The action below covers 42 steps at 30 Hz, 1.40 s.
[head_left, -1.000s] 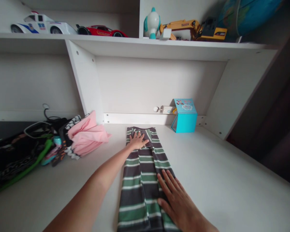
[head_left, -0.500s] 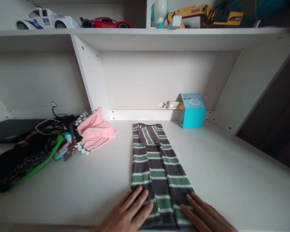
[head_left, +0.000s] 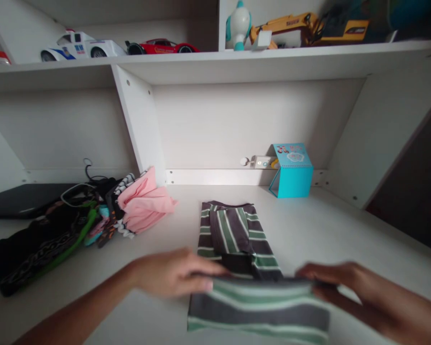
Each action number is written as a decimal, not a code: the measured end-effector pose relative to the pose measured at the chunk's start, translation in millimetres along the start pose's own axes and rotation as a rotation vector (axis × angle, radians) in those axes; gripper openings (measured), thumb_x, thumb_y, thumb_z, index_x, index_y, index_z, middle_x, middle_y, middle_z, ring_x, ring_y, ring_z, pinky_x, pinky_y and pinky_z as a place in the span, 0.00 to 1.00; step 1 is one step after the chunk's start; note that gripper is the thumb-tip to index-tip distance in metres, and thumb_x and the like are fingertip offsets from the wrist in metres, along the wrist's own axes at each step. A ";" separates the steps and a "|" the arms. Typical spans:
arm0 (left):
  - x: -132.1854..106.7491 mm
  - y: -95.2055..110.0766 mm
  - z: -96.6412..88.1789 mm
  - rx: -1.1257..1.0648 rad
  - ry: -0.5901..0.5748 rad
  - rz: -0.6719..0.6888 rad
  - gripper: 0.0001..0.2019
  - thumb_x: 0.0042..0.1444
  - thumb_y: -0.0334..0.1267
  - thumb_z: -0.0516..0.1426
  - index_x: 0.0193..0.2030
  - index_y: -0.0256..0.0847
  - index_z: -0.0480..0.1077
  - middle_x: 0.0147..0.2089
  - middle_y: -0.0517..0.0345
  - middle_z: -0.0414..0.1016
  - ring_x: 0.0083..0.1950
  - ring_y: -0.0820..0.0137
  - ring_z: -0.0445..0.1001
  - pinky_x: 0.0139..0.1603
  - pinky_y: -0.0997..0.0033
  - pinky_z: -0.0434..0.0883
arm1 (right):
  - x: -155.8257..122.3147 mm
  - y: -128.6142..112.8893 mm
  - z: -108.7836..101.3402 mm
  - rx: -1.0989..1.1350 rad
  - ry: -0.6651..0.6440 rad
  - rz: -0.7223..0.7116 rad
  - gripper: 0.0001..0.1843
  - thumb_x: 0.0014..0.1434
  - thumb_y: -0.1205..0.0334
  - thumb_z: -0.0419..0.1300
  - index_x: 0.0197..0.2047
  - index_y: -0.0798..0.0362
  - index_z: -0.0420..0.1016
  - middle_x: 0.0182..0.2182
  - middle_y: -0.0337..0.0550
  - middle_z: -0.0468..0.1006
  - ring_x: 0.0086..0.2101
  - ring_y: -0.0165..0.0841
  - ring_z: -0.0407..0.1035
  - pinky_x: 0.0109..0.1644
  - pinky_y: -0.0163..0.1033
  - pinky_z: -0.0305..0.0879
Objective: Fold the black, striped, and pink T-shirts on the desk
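Note:
A striped shirt [head_left: 230, 230] in dark grey, green and white lies lengthwise on the white desk, its sides folded in and a folded sleeve on top near the far end. Its near end is raised off the desk and bent over toward the far end. My left hand [head_left: 175, 275] pinches the lifted edge at its left corner, thumb below and fingers above. At the right corner my right hand [head_left: 341, 287], blurred by motion, grips the same edge. The raised part hides the middle of the shirt.
To the left lie a pink cloth [head_left: 143, 206], a heap of dark clothes [head_left: 39, 244] and a black laptop [head_left: 21, 199]. A blue desk calendar [head_left: 296, 179] stands at the back right beside a power socket [head_left: 264, 162]. Toy cars and a yellow toy excavator [head_left: 290, 21] occupy the upper shelf.
Both hands lay flat on the shirt's near end. Now they hold that edge, which has come up and forward off the desk. The view has tilted slightly upward.

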<state>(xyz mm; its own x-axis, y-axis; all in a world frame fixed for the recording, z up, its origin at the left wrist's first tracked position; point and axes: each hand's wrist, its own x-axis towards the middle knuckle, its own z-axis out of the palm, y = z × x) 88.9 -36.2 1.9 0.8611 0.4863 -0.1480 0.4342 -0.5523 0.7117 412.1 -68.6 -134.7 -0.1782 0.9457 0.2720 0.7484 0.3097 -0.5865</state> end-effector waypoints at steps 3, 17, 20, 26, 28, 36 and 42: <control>55.9 -52.0 -54.8 -0.094 0.220 -0.090 0.17 0.55 0.46 0.54 0.47 0.37 0.72 0.38 0.58 0.74 0.38 0.70 0.69 0.37 0.77 0.64 | 88.9 -8.7 -5.8 0.195 -0.149 0.204 0.21 0.52 0.54 0.60 0.49 0.51 0.73 0.37 0.48 0.78 0.38 0.42 0.73 0.38 0.44 0.71; 130.9 -160.6 -123.6 -0.041 0.420 -0.393 0.15 0.42 0.43 0.60 0.37 0.38 0.73 0.30 0.61 0.72 0.34 0.71 0.69 0.33 0.76 0.66 | 240.6 35.8 -14.0 0.087 -0.211 0.276 0.15 0.62 0.57 0.54 0.49 0.57 0.67 0.41 0.43 0.72 0.36 0.31 0.70 0.38 0.40 0.70; 146.0 -182.9 -116.3 0.084 0.487 -0.478 0.11 0.37 0.37 0.62 0.31 0.39 0.73 0.30 0.60 0.74 0.37 0.67 0.70 0.36 0.74 0.66 | 249.7 43.0 4.2 -0.023 -0.163 0.310 0.16 0.61 0.57 0.55 0.50 0.56 0.67 0.45 0.45 0.70 0.41 0.34 0.69 0.43 0.44 0.68; 155.3 -209.0 -89.1 0.282 0.595 -0.525 0.12 0.42 0.36 0.59 0.36 0.39 0.73 0.38 0.55 0.76 0.44 0.63 0.72 0.44 0.71 0.65 | 244.3 50.1 29.5 -0.165 -0.138 0.362 0.16 0.61 0.57 0.56 0.49 0.56 0.67 0.46 0.45 0.70 0.43 0.35 0.68 0.45 0.46 0.67; 152.8 -206.3 -87.7 0.305 0.599 -0.502 0.10 0.43 0.36 0.59 0.35 0.38 0.73 0.37 0.54 0.76 0.42 0.63 0.73 0.43 0.71 0.65 | 239.7 48.0 29.5 -0.175 -0.119 0.366 0.16 0.61 0.57 0.56 0.49 0.56 0.67 0.45 0.45 0.70 0.42 0.34 0.68 0.44 0.45 0.68; 134.5 -146.5 -132.9 0.316 0.719 -0.244 0.11 0.49 0.40 0.57 0.37 0.38 0.71 0.35 0.58 0.75 0.38 0.68 0.71 0.41 0.73 0.66 | 235.3 6.1 -43.8 -0.133 0.162 0.207 0.11 0.60 0.60 0.57 0.43 0.58 0.68 0.36 0.41 0.73 0.34 0.30 0.69 0.39 0.40 0.68; 88.6 -66.0 -149.2 0.383 0.935 0.142 0.18 0.50 0.45 0.58 0.46 0.39 0.68 0.40 0.56 0.72 0.41 0.68 0.70 0.45 0.71 0.66 | 162.3 -54.2 -108.7 -0.056 0.495 -0.125 0.10 0.57 0.60 0.57 0.41 0.52 0.61 0.37 0.42 0.71 0.36 0.31 0.68 0.37 0.34 0.66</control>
<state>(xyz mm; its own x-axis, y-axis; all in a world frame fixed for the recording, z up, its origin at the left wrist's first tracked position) 97.1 144.3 44.3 0.4310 0.6433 0.6328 0.5410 -0.7455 0.3893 412.0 57.3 24.2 0.0452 0.7370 0.6744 0.7763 0.3990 -0.4881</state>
